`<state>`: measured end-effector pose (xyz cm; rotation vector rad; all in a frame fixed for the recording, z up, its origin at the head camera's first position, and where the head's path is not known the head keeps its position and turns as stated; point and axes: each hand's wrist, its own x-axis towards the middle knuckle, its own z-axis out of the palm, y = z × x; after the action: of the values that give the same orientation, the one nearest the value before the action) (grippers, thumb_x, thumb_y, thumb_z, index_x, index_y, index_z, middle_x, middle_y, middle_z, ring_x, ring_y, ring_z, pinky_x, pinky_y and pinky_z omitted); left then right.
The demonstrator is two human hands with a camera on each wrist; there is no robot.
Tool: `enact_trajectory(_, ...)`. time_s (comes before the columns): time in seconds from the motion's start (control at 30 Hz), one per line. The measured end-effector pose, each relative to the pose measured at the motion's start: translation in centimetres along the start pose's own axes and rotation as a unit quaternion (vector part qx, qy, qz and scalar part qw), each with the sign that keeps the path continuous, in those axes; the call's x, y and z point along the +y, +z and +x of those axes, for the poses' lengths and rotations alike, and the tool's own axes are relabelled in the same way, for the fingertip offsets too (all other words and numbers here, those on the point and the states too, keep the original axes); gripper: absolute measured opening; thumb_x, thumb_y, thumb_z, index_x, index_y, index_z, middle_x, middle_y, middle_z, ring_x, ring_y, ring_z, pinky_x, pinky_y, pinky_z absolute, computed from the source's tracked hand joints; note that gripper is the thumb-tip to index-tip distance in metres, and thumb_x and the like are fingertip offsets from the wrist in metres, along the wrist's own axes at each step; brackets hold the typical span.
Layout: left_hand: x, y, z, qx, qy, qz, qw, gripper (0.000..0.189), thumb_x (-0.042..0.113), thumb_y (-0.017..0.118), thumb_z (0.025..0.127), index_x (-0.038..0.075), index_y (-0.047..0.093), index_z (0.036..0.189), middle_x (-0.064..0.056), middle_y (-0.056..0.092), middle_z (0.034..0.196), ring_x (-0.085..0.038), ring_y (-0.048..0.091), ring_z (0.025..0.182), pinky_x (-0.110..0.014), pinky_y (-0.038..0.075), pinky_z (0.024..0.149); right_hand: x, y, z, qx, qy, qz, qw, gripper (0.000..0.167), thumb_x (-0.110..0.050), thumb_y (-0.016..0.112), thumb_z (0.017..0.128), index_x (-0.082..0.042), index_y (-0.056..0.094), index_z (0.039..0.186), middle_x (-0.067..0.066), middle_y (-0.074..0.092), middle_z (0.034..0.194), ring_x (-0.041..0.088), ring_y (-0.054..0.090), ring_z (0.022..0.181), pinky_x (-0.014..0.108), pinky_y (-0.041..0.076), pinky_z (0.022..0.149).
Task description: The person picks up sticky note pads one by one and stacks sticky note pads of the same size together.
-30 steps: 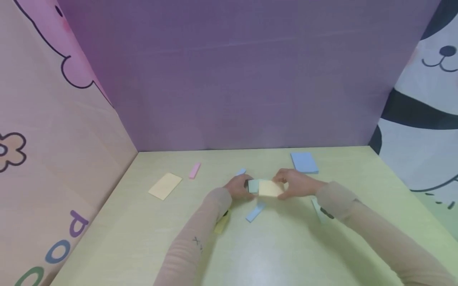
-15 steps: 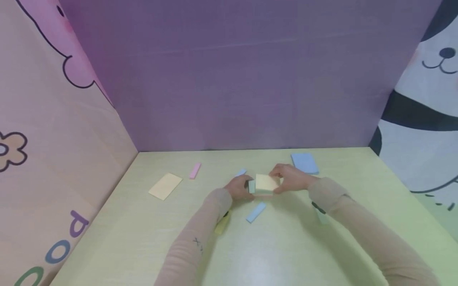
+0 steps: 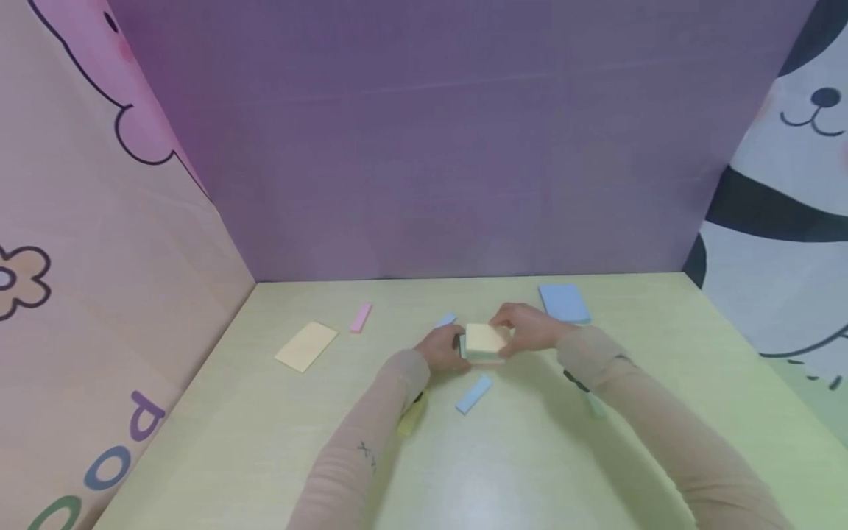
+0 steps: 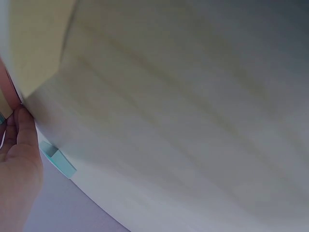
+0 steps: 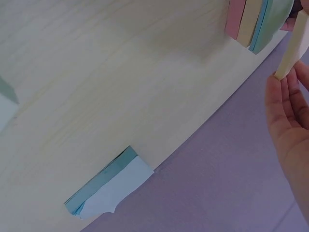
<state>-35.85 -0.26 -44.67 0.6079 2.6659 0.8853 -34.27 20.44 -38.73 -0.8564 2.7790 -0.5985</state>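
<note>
Shifted leftward together since the frame of one second ago: the right hand [image 3: 528,328] and the pale-yellow pad [image 3: 485,338], now near mid-frame and over most of the stack of coloured pads [image 5: 248,24]. Little change in the left hand [image 3: 442,349]. Pinched by the right hand, at its right side: the yellow pad. Gripped by the left hand, from the left: the stack, layered pink, cream, blue and green. Probably decisive: stack just left of and beneath the pad, green margin uncovered at left, pink edge showing below. Too nearly square for a clear long axis. Nearer to the pad: the right hand. Impossible to tell: full contact between pad and stack. Open room on the bare table [image 3: 517,464] toward lower centre, beyond a blue strip [image 3: 473,394] just below. Tighter behind, with a second blue strip [image 3: 446,319] near the left knuckles and a blue pad [image 3: 564,302] at upper right.
</note>
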Motion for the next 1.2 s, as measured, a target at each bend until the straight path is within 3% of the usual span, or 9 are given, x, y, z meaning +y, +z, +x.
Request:
enact_trajectory(0.37,-0.5,0.0,0.2,-0.004,-0.006,-0.023,0.9997,0.057,0.018,0.082,0.06,0.009,0.056,0.11,0.001,0.06,0.096,-0.015,0.055,0.088,-0.033,0.046,0.087,0.0,0.6,0.9,-0.012,0.012,0.015,0.9998,0.05,-0.019,0.079,0.064,-0.004,0.064,0.109,0.006,0.06,0.101,0.02,0.054,0.092,0.04,0.046,0.086)
enact_trajectory(1.2,-0.1,0.0,0.1,-0.006,-0.009,-0.033,0.9994,0.06,0.016,0.081,0.061,0.01,0.056,0.116,-0.002,0.061,0.108,-0.019,0.055,0.103,-0.036,0.041,0.097,0.1,1.2,1.5,-0.037,0.046,0.032,0.9977,0.051,-0.015,0.079,0.064,-0.004,0.063,0.111,0.007,0.059,0.106,0.021,0.054,0.096,0.041,0.044,0.089)
